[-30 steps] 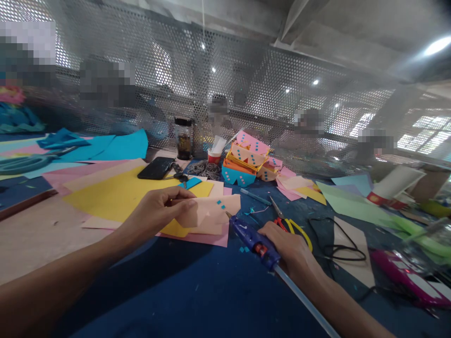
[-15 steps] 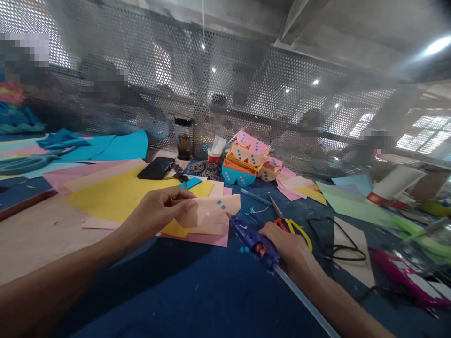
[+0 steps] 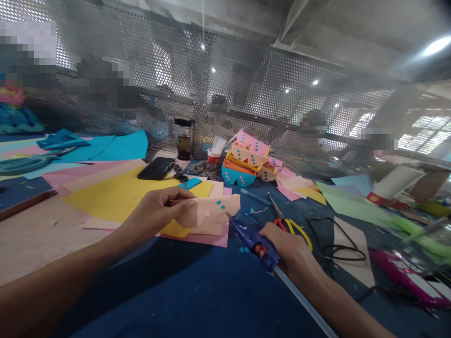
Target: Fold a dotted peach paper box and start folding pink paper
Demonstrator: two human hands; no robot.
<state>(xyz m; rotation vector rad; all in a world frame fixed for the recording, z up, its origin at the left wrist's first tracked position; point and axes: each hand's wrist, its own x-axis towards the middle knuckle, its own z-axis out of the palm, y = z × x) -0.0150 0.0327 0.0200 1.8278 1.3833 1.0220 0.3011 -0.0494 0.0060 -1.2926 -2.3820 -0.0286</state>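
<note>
Between thumb and fingers, my left hand [image 3: 169,206] pinches a peach paper piece [image 3: 207,213] that bears small blue squares [image 3: 220,205]. My right hand [image 3: 287,241] is wrapped round a blue hot glue gun [image 3: 253,239], a long clear glue stick [image 3: 303,300] sticking out of its back. The gun's nozzle is at the lower right part of the peach piece; whether it touches cannot be made out. A few loose blue squares [image 3: 244,250] lie on the table below the gun. Scissors with yellow and red handles [image 3: 298,230] lie just beyond my right hand.
Stacked decorated paper boxes [image 3: 239,177] stand at the back, near a red and white cup [image 3: 214,156] and a dark-lidded jar [image 3: 183,141]. Coloured sheets [image 3: 105,195] and a black phone [image 3: 155,168] lie left. A black cord [image 3: 348,253] and a magenta device [image 3: 405,274] are right.
Both hands, the peach paper piece and the glue gun stay almost exactly where they were. Only a very slight shift of the paper shows.
</note>
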